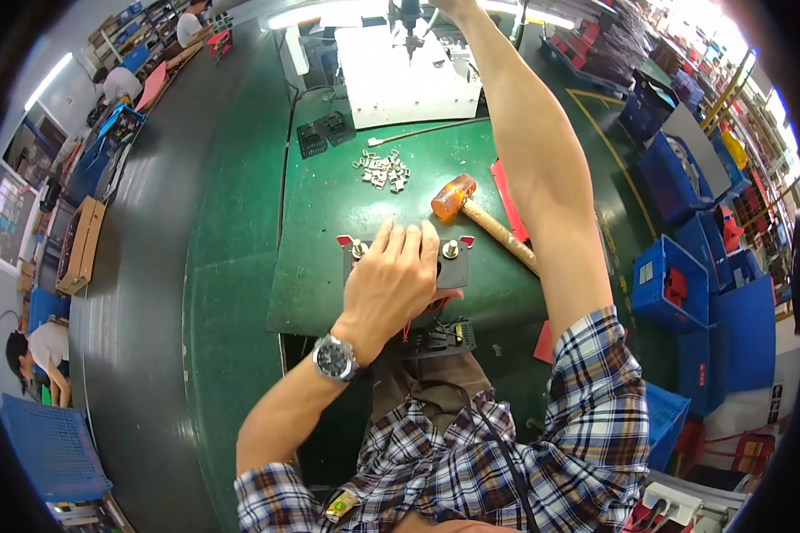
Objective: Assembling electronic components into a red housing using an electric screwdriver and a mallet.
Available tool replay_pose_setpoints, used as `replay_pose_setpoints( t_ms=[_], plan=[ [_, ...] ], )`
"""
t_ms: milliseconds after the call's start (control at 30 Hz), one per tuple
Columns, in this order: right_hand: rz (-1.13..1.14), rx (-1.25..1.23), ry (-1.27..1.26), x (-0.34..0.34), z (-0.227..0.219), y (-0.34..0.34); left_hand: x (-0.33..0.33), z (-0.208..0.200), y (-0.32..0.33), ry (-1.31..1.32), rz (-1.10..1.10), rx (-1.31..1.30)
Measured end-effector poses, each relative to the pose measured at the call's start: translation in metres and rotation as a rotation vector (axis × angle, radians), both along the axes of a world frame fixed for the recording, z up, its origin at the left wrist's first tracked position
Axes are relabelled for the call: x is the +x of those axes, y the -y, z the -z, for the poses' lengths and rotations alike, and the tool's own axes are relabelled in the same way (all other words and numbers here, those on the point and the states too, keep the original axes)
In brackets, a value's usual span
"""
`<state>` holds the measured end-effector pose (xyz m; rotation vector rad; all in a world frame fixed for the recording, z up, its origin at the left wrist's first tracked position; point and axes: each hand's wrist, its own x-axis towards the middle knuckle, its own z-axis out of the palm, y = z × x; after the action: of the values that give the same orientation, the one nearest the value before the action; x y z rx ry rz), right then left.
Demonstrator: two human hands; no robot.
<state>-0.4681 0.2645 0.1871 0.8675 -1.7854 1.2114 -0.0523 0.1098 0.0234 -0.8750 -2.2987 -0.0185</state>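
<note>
My left hand (393, 275) lies palm down across a black plate (456, 273) near the table's front edge. Its fingers are stretched out side by side, with their tips past the plate's far edge. A silvery post (451, 250) stands on the plate to the right of the hand, and another metal post (359, 250) to its left. Red pieces show at both far corners. What lies beneath the palm is hidden. My right hand (458, 6) reaches up by the head of a white machine (400, 75); the frame's top edge cuts it off, so its fingers are hidden.
A mallet (456, 199) with an amber head lies right of centre, beside a red strip (509, 200). Small metal clips (384, 170) are heaped behind the plate. Black plastic parts (325, 132) and a cable (427, 131) lie near the machine. Blue crates (671, 282) stand at right.
</note>
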Motion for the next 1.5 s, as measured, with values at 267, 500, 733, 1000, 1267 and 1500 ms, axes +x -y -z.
replay_pose_setpoints(
  t_ms=[267,500,733,1000,1267,1500],
  plan=[
    [-0.874,-0.293,0.644,0.150,0.031,0.022,0.004,-0.006,0.043,0.211,-0.102,-0.096],
    [-0.435,-0.453,0.635,0.301,0.018,-0.001,0.011,-0.004,0.043,0.259,-0.111,-0.048],
    [-0.157,-0.517,0.190,0.379,-0.034,0.003,0.014,-0.010,0.043,0.256,-0.076,0.029],
    [0.157,-0.109,-0.256,0.454,0.007,0.023,0.010,-0.007,0.033,0.170,-0.049,0.033],
    [0.015,-0.206,-0.002,0.448,0.018,0.031,0.011,-0.002,0.041,0.150,-0.070,-0.015],
    [-0.136,-0.269,0.244,0.438,0.032,0.044,0.016,0.005,0.052,0.198,-0.145,-0.004]
  ],
)
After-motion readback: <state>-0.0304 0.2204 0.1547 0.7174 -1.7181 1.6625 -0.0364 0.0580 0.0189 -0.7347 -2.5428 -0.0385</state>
